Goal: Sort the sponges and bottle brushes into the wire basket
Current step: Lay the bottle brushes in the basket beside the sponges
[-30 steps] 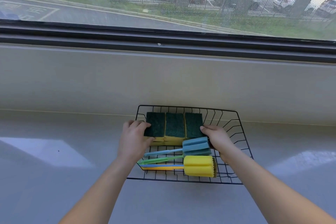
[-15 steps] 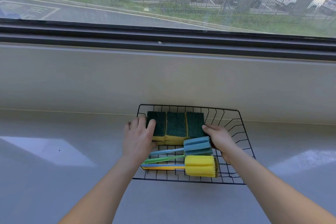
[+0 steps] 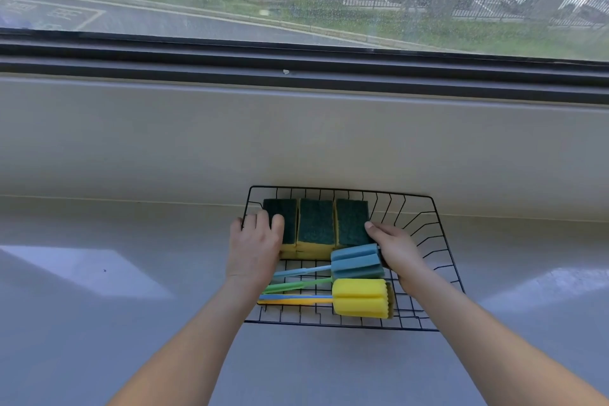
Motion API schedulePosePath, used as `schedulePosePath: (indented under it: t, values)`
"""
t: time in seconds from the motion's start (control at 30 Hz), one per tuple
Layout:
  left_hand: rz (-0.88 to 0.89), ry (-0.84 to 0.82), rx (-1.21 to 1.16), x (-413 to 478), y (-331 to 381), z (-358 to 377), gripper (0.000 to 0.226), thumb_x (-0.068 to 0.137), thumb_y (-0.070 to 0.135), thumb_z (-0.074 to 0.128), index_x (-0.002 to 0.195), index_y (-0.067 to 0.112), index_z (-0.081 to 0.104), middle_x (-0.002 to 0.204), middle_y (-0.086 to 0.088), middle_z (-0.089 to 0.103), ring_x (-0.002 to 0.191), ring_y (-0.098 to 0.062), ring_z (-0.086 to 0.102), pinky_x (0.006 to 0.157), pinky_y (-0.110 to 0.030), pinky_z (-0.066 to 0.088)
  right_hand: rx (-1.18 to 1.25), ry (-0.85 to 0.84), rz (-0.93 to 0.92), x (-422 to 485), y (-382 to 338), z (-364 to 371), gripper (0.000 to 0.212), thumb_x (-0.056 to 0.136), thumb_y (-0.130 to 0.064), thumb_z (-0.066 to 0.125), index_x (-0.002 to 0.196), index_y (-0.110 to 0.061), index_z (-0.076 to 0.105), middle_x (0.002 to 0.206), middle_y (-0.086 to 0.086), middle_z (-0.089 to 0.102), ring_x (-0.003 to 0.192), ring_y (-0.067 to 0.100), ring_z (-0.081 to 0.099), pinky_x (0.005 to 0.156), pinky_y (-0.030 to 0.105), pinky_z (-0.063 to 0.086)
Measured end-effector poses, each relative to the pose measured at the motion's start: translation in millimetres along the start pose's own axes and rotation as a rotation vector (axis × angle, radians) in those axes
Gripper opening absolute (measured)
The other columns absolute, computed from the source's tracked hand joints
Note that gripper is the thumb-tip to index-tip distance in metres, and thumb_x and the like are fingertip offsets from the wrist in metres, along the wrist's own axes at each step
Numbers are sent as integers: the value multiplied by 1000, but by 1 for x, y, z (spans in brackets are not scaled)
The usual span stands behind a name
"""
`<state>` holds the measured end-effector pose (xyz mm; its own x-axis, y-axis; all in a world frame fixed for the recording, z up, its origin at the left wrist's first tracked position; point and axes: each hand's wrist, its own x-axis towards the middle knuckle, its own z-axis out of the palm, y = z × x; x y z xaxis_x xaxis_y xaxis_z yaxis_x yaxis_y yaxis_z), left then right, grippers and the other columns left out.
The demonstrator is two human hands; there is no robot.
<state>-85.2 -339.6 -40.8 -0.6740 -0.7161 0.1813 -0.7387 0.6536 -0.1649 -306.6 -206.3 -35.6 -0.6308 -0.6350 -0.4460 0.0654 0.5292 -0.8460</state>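
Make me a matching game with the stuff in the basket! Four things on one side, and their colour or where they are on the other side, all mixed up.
Things
1. yellow brush
2. blue brush
3. middle sponge
4. wire basket

Clues
A. black
B. dark green on top, yellow underneath
C. closest to the near rim
D. just beyond the yellow brush

Pairs: 1-C, 2-D, 3-B, 4-A

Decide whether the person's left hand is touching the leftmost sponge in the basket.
Touching. In the head view, fingers of the left hand lie on the leftmost sponge, overlapping its green top.
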Motion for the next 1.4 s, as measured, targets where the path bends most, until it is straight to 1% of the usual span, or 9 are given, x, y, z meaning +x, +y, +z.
schedulePosePath:
  t: [0.23,0.4,0.63,0.83,1.03,1.17,1.27,1.33,1.4]
  values:
    - [8,-44,-123,-6,-6,5,74,58,43,81,120,13,52,107,-13,56,95,-34,55,90,-49,47,5,-20,-3,-2,-2,-1,43,95,-41,61,132,-19,60,116,4,67,104,22,65,93,44,56]
    - [-74,52,-213,-3,1,2,92,63,77,59,131,16,46,131,-15,48,118,-36,48,98,-54,43,-11,-23,-6,-3,-4,0,45,94,-40,62,133,-19,58,117,5,66,103,21,64,87,39,56]
    - [-22,80,-277,11,30,-3,86,65,72,62,131,20,46,136,-11,46,130,-33,39,104,-50,39,-4,-47,-8,-1,-3,-2,47,95,-39,61,136,-17,57,119,7,67,105,23,66,91,43,57]
    - [-58,40,-291,13,35,1,86,65,70,64,130,17,49,133,-10,48,127,-32,40,101,-50,41,-44,-37,-31,0,-5,-2,50,94,-41,63,137,-16,57,129,8,64,115,26,62,102,50,50]
    - [-63,15,-287,14,35,-2,83,66,70,64,126,14,51,129,-9,51,123,-33,43,99,-49,42,-29,-39,-29,0,-6,-1,52,93,-41,65,138,-17,56,130,9,63,113,26,62,101,49,51]
    - [-71,-18,-349,10,33,-3,97,65,73,65,140,18,39,143,-10,40,133,-33,35,106,-50,37,-4,-45,-17,-1,-5,-2,51,93,-40,65,138,-17,56,128,9,64,111,26,63,100,48,53]
    - [-137,-41,-401,3,24,-7,105,68,75,57,149,17,27,148,-14,31,135,-34,32,111,-50,34,14,-39,8,-3,-4,-5,50,94,-46,61,134,-16,56,119,6,66,106,25,65,91,44,56]
    - [-197,-7,-422,-6,13,-8,94,72,63,53,148,13,31,144,-18,39,130,-36,37,110,-51,35,41,-32,15,-6,-5,-7,47,96,-47,56,132,-17,57,107,0,67,98,20,66,74,33,57]
    - [-240,21,-482,-13,3,-7,82,73,47,51,145,10,38,137,-17,49,124,-34,41,108,-48,36,59,-29,16,-8,-4,-7,43,98,-46,53,131,-18,58,108,1,67,97,19,66,71,30,55]
